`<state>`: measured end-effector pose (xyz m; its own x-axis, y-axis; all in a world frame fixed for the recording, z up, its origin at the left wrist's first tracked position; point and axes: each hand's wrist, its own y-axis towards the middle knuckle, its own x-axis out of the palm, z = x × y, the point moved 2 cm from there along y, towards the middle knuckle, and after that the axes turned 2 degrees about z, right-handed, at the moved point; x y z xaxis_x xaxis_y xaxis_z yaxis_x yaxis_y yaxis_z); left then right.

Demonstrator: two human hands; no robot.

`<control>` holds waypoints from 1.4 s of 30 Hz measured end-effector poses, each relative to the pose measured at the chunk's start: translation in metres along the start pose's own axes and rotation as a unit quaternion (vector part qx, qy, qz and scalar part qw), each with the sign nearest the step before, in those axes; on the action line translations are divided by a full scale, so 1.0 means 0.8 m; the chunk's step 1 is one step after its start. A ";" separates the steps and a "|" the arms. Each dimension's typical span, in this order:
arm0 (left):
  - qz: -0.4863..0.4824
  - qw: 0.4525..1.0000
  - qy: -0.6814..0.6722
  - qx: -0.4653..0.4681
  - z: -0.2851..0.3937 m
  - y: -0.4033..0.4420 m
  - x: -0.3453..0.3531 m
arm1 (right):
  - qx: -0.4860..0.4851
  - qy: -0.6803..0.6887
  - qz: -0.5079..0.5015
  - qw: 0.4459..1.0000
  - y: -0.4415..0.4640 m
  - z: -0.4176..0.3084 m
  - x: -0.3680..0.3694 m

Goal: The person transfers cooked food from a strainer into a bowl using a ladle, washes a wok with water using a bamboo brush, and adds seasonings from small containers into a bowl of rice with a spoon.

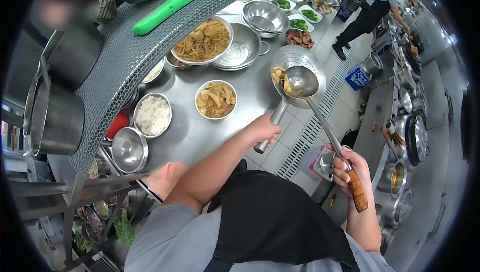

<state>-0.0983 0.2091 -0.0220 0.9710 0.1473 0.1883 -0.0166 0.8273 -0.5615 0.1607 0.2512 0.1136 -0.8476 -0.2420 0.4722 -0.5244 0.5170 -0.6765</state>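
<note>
My left hand (267, 131) is closed round the metal handle of a perforated skimmer (319, 64), held out over the counter's right edge. My right hand (354, 167) grips the wooden handle of a ladle (304, 79), whose bowl rests in or just over the skimmer. Some yellowish food (279, 74) lies in the skimmer at the ladle's left side. Left of the skimmer, a white bowl (216, 113) on the counter holds noodles with pieces of food. Farther back stands a larger bowl of noodles (202, 42).
The steel counter (185, 147) also bears a rice bowl (152, 116), an empty metal bowl (130, 149), metal basins (266, 17) and meat (300, 39). A mesh shelf (115, 47) with a green-handled tool (170, 12) overhangs the left. A person (382, 9) stands at the stoves, back right.
</note>
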 end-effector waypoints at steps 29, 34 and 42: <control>-0.065 0.998 0.002 -0.013 -0.028 -0.029 0.001 | -0.332 -0.584 -0.056 0.739 0.170 0.003 0.237; -0.055 0.998 0.002 -0.025 -0.029 -0.030 0.001 | -0.233 -0.421 -0.071 0.873 0.176 -0.006 0.228; -0.035 0.999 -0.012 -0.012 -0.026 -0.034 -0.001 | -0.200 -0.252 -0.028 0.946 0.041 -0.051 0.091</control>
<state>-0.0937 0.1752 -0.0233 0.9635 0.1022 0.2475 0.0576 0.8234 -0.5645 0.0854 0.2842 0.1491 -0.8031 -0.5869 0.1028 -0.5824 0.7367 -0.3437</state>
